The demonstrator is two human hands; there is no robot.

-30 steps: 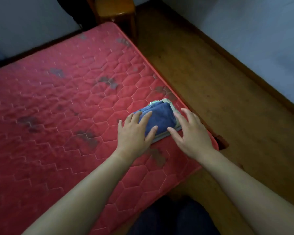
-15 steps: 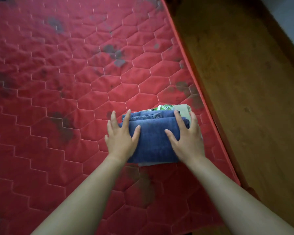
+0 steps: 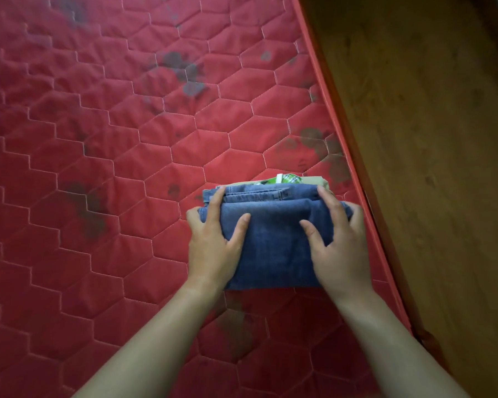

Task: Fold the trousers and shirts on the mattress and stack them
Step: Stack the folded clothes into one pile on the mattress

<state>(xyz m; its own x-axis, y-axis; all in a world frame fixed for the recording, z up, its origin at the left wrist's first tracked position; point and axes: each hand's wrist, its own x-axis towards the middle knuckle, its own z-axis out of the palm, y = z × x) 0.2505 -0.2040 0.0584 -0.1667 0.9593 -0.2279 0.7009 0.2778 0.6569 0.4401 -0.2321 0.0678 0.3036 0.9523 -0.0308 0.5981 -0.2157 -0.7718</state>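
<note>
A pair of folded blue jeans (image 3: 273,242) lies on top of a small stack near the right edge of the red quilted mattress (image 3: 127,168). Beneath its far side peek a green plaid shirt (image 3: 288,178) and a beige garment (image 3: 314,180). My left hand (image 3: 213,245) holds the left side of the jeans, thumb and forefinger on top and the other fingers bent over the edge. In the same way, my right hand (image 3: 339,248) holds the right side.
The mattress has dark stains and spreads wide to the left and far side. Its red border (image 3: 357,156) runs diagonally just right of the stack. Beyond it lies wooden floor (image 3: 429,139).
The view has dropped and closed in on the stack. My hands went from resting flat on the jeans to spreading apart and taking hold of both sides.
</note>
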